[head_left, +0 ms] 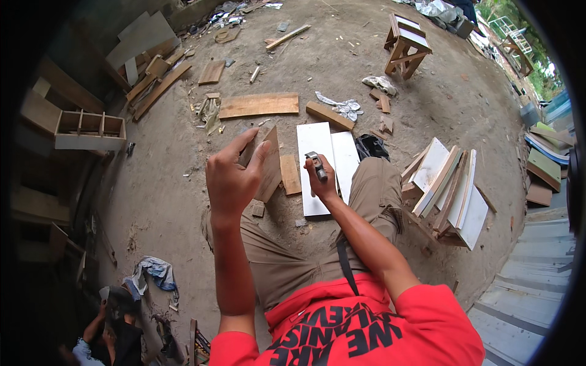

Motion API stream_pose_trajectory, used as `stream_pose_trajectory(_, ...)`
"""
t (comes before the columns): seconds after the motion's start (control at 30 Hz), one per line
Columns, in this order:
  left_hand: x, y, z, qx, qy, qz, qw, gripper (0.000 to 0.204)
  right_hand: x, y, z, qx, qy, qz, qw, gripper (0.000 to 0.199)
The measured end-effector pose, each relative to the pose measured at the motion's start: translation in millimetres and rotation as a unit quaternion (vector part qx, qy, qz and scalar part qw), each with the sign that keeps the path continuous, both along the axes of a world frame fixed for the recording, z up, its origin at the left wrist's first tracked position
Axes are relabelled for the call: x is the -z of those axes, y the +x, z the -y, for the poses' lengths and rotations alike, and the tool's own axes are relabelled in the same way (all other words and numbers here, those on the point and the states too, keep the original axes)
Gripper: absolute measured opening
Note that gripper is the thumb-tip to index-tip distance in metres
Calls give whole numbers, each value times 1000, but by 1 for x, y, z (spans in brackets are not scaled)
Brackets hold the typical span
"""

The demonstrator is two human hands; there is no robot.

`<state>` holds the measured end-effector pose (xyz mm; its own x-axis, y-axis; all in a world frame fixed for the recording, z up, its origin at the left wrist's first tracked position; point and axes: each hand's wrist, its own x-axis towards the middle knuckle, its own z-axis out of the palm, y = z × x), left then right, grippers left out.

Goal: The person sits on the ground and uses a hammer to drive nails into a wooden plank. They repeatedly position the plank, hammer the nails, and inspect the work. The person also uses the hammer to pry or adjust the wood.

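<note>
My left hand is raised in front of me, its thumb and fingers closed on the upper edge of a thin brown wooden board. The board stands tilted on edge, seen nearly side-on. In my right hand is a hammer, its metal head showing above the fist and most of its handle hidden. That hand is over a white board on the ground. Beside it lies a second white board, partly behind my right forearm. A small wooden plank lies between the held board and the white ones.
Farther ahead are a long plank, a wooden block and a small wooden stool. Stacked boards stand to my right. A compartmented wooden box is at left. Another person sits at lower left.
</note>
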<state>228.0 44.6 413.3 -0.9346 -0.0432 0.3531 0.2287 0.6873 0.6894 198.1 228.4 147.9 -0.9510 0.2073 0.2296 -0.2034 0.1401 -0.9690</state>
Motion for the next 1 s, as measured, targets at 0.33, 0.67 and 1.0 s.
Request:
stream_pose_trajectory(0.33,-5,0,-2,2,7,-16,1000,32,-70,-21,6,-50,30,-116,992,41)
stream_pose_trajectory(0.67,-4,-6,10,-14,24,-2,1000,33,-52,15,16,-26,173,-84,981,49)
stream_pose_trajectory(1.0,-13,-9,43,-6,-137,40,990,40,-81,38,11,-46,195,-59,978,40)
